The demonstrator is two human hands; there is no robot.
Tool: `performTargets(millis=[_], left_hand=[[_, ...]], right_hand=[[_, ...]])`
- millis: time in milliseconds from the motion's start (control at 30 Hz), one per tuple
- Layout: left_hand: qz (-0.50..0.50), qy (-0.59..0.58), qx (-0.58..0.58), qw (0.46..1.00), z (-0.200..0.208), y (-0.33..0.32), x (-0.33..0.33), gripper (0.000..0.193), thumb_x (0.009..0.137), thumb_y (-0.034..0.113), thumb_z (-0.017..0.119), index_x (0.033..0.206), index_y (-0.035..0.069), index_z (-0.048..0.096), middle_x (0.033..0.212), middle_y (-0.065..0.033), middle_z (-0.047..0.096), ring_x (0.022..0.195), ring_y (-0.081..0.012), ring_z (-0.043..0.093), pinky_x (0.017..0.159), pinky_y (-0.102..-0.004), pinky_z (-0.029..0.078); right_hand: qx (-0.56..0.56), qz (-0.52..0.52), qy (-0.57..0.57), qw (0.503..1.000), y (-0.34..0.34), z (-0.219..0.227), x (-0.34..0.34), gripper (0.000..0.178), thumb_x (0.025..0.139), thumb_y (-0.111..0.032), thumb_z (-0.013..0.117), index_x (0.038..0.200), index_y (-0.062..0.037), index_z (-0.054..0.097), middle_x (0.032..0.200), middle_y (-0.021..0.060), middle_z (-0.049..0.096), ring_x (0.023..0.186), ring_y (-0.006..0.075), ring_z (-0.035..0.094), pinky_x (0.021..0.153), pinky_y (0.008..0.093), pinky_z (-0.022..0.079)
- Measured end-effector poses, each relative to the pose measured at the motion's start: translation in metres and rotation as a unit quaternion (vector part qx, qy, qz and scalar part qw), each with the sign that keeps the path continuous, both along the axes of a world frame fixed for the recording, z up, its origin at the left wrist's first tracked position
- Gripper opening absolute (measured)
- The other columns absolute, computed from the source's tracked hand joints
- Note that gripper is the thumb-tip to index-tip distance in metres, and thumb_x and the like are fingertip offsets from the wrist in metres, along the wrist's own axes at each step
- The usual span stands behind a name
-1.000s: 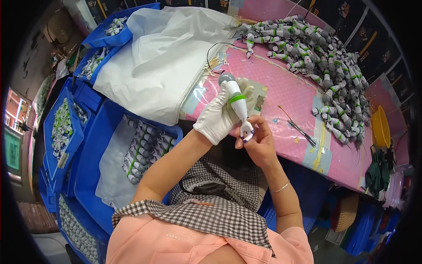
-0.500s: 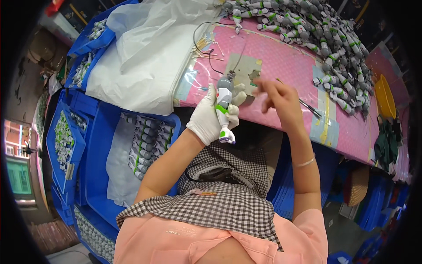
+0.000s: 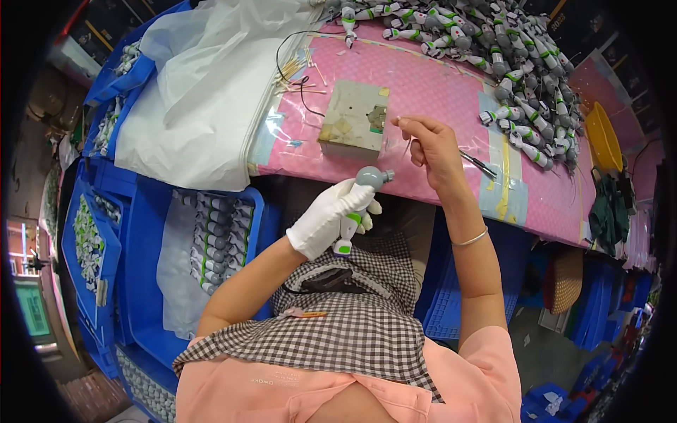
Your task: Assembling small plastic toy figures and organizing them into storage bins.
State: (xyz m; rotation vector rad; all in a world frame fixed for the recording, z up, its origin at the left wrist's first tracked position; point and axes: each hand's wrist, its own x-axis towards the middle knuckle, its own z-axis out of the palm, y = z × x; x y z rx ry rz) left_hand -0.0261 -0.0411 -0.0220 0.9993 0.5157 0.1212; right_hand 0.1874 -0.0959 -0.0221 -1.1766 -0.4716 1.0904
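Observation:
My left hand (image 3: 328, 215), in a white glove, is wrapped round a plastic toy arm (image 3: 350, 224) in grey, white and green. Its rounded grey end points up and right, toward the table edge, while its middle is partly hidden by the gloved fingers. My bare right hand (image 3: 436, 151) is raised beside a small grey metal box (image 3: 352, 116) on the table. Thumb and forefinger are pinched together there. A thin, faint thing shows at those fingers, too small to name. A black cord runs to the box.
A large heap of similar toy arms (image 3: 525, 63) covers the table's far right. Cotton swabs (image 3: 300, 74) lie left of the box, and a pen (image 3: 479, 163) lies to its right. White sheeting (image 3: 190, 106) drapes the left side. Blue crates (image 3: 144, 247) with packed parts stand left.
My left hand has drawn the toy arm down toward me, away from the box, tilting its grey end rightward. My right fingers have closed into a pinch. The view has shifted slightly.

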Motion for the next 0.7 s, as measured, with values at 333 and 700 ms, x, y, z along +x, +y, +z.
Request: performTargets(millis=[333, 700], left_hand=[[0.113, -0.016, 0.078, 0.99, 0.012, 0.044, 0.014, 0.032, 0.09, 0.026, 0.059, 0.109, 0.001, 0.054, 0.094, -0.0083, 0.061, 0.084, -0.0165, 0.062, 0.073, -0.0279, 0.05], [0.039, -0.049, -0.032, 0.997, 0.007, 0.063, 0.024, 0.035, 0.089, 0.025, 0.06, 0.111, -0.002, 0.054, 0.091, -0.008, 0.061, 0.083, -0.021, 0.063, 0.08, -0.0345, 0.052]], right_hand=[[-0.049, -0.006, -0.541, 0.84, 0.023, -0.002, 0.004, 0.019, 0.077, -0.015, 0.065, 0.082, 0.0026, 0.069, 0.067, 0.0061, 0.065, 0.059, 0.0086, 0.054, 0.055, 0.0246, 0.042], [-0.188, 0.201, -0.375, 0.885, 0.045, 0.026, 0.032, 0.016, 0.075, -0.019, 0.064, 0.072, -0.0037, 0.066, 0.055, -0.004, 0.048, 0.05, 0.0043, 0.04, 0.044, 0.0218, 0.03]])
